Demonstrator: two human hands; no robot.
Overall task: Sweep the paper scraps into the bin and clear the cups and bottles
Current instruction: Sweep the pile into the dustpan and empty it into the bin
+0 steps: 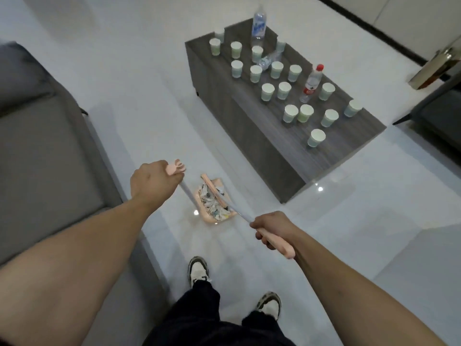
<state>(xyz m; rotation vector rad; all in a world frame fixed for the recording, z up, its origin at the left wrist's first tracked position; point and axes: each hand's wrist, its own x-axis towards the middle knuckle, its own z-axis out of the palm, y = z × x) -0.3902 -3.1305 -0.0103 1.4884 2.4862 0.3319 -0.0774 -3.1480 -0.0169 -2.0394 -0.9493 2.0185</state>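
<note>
My left hand point(149, 181) grips the pink top of the dustpan handle point(175, 168). The pink dustpan point(199, 196) sits on the white floor, full of paper scraps point(212, 208). My right hand point(270, 228) grips the pink broom handle point(282, 247), and the broom head point(214, 193) lies across the scraps in the pan. On the dark coffee table point(249, 146) stand several white paper cups point(316, 137). Among the cups are an upright red-capped bottle point(311, 83), a tall blue-labelled bottle point(259, 26) and a bottle lying on its side point(268, 59).
A grey sofa point(37, 146) fills the left side, close to my left arm. Another grey seat point(439, 113) stands at the right beyond the table. My two shoes point(198, 269) are on the glossy floor below the pan. No bin is in view.
</note>
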